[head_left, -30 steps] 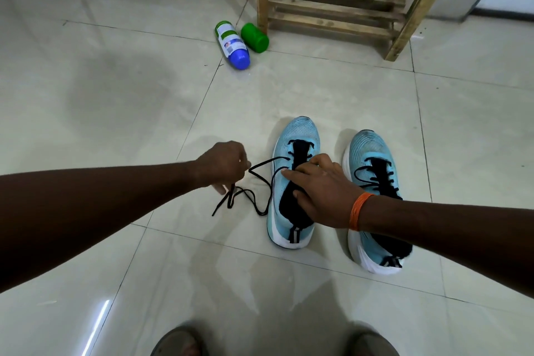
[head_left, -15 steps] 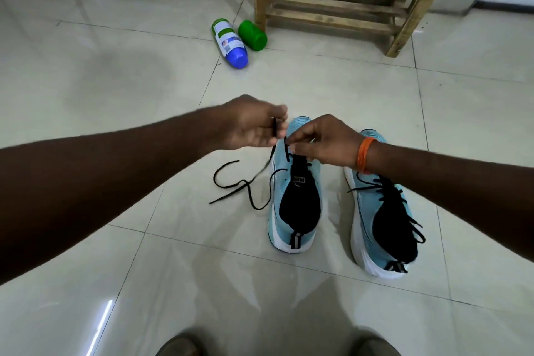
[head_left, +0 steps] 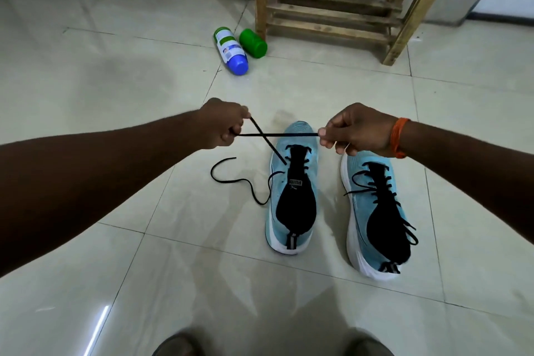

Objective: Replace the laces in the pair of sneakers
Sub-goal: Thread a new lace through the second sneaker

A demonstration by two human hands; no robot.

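While the left hand (head_left: 224,124) curls its fingers round one stretch of the black lace (head_left: 277,134), the right hand (head_left: 358,131) pinches the same lace between thumb and forefinger. The piece between them runs taut and level above the toe of the half-laced sneaker (head_left: 278,185). A second stretch slants down from the left hand, crosses the level piece and enters an eyelet on that shoe. The lace's other end leaves an eyelet further back and lies in a loose curl on the floor (head_left: 144,211) just beside it. This sneaker is pale blue knit with a white sole, a black tongue and a black opening, and it is threaded only near the toe end. The second sneaker (head_left: 359,211) stands just beside it under the right wrist, the same colours, toe pointing the same way. It is crossed in several rows by a second lace (head_left: 358,191) whose loose ends hang over its sides. That makes two sneakers and two laces, both black. An orange band (head_left: 400,137) circles the right wrist. Farther off lie two bottles on their sides, touching: a blue-capped bottle (head_left: 231,49) and a green bottle (head_left: 252,43), next to the leg of one wooden stand (head_left: 332,3) by the wall.
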